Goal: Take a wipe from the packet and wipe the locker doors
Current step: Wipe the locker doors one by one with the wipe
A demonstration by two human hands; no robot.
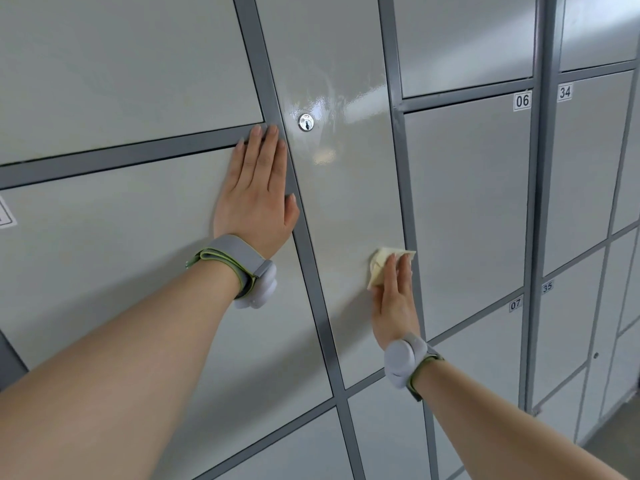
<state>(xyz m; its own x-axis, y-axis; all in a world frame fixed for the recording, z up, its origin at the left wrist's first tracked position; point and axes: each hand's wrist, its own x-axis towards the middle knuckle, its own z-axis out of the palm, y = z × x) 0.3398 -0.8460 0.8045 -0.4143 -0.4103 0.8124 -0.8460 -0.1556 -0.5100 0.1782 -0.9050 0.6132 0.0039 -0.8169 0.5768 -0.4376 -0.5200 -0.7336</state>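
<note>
Pressing on the wipe (380, 268) is the right hand (394, 303), lower centre-right of the frame. Its fingers are laid straight and flat over it, nothing curled or pinched, so the wipe is pinned against the door (346, 188) rather than gripped. The left hand (254, 199) is spread flat too, mid-frame, palm on the neighbouring door and fingertips reaching onto the grey frame (313, 289). Nothing is held in it, and it looks to be used purely as a brace.

The wipe is seen bunched up and cream-ish, poking out above and left of the fingers, close to the door's right edge. It can be judged soft, thin, next to weightless and probably damp, so it would likely fold or slip out from under flat fingers if pressure were eased. It's best covered by the whole palm, or held with an edge tucked under the thumb.

The door looks like stiff glossy painted metal, with streaky shine around the lock (305, 122) higher up, so little drag should be expected. A band (242, 258) is worn on each wrist. The 06 label (522, 100) and 07 label (515, 304) are stuck on doors at right. No packet can be seen.
</note>
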